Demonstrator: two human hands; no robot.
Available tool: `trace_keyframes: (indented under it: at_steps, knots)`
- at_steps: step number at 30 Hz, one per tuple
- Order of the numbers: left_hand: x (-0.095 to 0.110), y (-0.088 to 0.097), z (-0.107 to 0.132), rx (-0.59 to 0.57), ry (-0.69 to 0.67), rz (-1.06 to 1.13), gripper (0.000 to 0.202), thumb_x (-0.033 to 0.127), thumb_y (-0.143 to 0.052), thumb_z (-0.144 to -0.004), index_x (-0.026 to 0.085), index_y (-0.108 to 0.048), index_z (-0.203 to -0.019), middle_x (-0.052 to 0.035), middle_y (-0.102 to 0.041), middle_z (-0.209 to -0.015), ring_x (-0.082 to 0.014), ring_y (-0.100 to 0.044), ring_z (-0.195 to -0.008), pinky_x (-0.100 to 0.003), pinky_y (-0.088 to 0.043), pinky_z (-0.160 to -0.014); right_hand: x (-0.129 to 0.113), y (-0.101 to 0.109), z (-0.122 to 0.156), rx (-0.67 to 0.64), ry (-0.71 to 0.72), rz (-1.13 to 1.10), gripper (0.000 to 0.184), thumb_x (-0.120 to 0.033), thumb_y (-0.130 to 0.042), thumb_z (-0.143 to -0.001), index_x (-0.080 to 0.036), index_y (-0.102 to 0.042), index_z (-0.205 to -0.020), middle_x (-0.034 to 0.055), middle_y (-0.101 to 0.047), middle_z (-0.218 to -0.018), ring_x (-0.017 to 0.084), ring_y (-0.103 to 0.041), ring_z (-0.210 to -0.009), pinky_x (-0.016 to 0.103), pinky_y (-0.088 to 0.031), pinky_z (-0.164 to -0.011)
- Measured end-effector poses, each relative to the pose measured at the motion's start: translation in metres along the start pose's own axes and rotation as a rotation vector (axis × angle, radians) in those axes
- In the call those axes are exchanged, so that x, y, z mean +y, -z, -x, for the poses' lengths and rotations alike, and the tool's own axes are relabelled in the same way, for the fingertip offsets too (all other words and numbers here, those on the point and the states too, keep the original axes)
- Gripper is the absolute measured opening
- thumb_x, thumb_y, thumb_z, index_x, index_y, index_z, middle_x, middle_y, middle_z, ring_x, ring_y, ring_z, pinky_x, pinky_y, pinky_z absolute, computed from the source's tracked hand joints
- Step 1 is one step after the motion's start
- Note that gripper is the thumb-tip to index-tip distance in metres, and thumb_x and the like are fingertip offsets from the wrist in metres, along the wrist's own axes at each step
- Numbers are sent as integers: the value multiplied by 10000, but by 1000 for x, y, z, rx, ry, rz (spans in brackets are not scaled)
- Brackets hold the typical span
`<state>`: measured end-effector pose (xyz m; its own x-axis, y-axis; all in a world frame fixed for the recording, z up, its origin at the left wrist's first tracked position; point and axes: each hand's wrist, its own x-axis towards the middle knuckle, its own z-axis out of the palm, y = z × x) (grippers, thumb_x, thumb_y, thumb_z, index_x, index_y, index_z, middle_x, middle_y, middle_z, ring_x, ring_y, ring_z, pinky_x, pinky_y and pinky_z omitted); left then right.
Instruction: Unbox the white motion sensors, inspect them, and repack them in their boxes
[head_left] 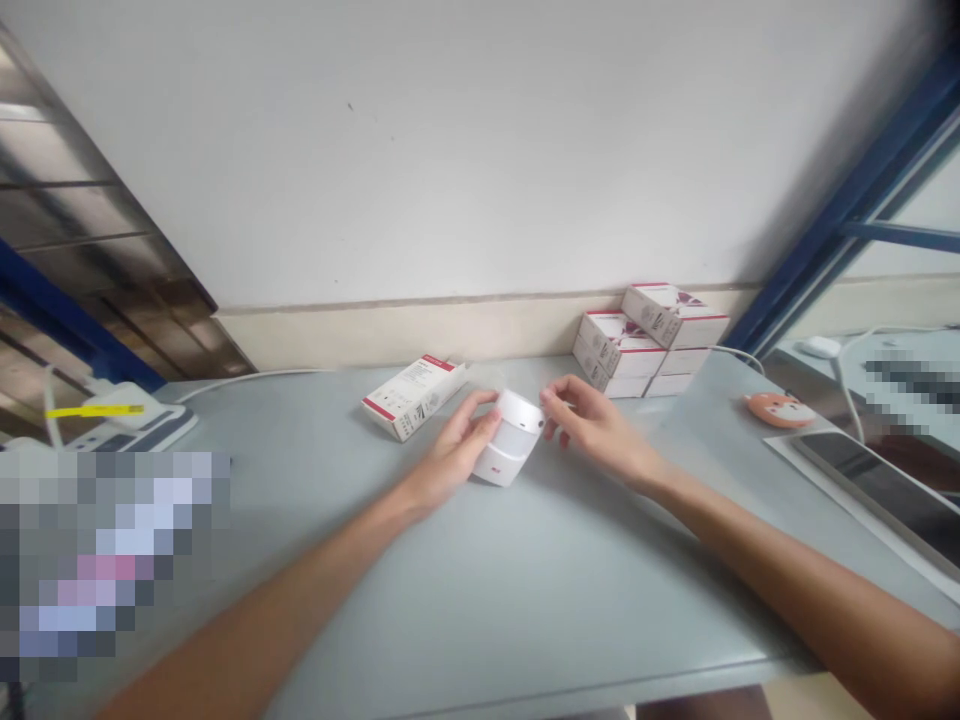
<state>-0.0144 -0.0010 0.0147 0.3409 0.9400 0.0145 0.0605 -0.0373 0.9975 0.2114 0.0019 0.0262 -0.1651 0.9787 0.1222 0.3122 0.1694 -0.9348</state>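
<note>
A person works with two bare hands above the middle of a grey desk (480, 610), a small white device (508, 440) between them. The left hand (459, 445) is clamped on the device, thumb across its front and fingers behind, tilting it toward the viewer. The right hand (589, 420) is raised at the device's upper right corner, thumb and forefinger close together beside a small dark spot; whether they grip anything cannot be told. Whether the device's lower end touches the desk is also unclear.

Just beyond the left hand, toward the far edge, a carton (412, 395) with red trim lies at a slant, its end nearest the device apparently open. White boxes (637, 345) with red edges stand stacked at the far edge, right of centre, one on top of the others. Toward the right edge sit an orange item (780, 408) and, nearer the viewer, a dark slab (885, 490) on a white sheet (847, 497). At the far left corner rests a white unit (161, 428) bearing a yellow strip (97, 410), a pale cable (255, 376) running along the far edge beside it. Pixelation hides the left edge.
</note>
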Motion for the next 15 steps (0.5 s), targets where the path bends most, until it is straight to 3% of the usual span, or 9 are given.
trace_keyframes:
  at_steps: [3, 7, 11, 15]
  knots:
    - [3, -4, 3, -43, -15, -47, 494, 662, -601, -998, 256, -618, -1279, -17, -693, -974, -162, -589, -806, -250, -456, -671, -3, 4, -3, 165, 66, 11, 372, -591, -660, -965, -241, -568, -1054, 40, -655, -1048, 183, -651, -836, 334, -509, -676]
    - [1, -9, 7, -100, -45, -43, 472, 649, -587, -1019, 262, -595, -1290, -21, -722, -987, -142, -601, -772, -229, -455, -633, -8, 11, -2, 96, 141, 38, 338, -498, -706, -934, -243, -593, -1124, 57, -631, -1140, 186, -651, -868, 326, -531, -671]
    - [0, -11, 9, -122, -29, -54, 490, 652, -586, -1018, 264, -545, -1316, -13, -705, -933, -127, -573, -684, -211, -441, -541, -5, 14, -2, 29, 185, 113, 284, -452, -715, -941, -251, -636, -1125, 43, -680, -1077, 189, -669, -864, 322, -543, -697]
    - [4, -12, 11, -143, -10, -80, 494, 652, -596, -1009, 264, -504, -1300, -1, -681, -891, -116, -550, -632, -200, -439, -500, 1, 12, -3, 130, 297, 310, 185, -427, -647, -992, -244, -666, -977, 24, -717, -912, 182, -661, -789, 325, -509, -701]
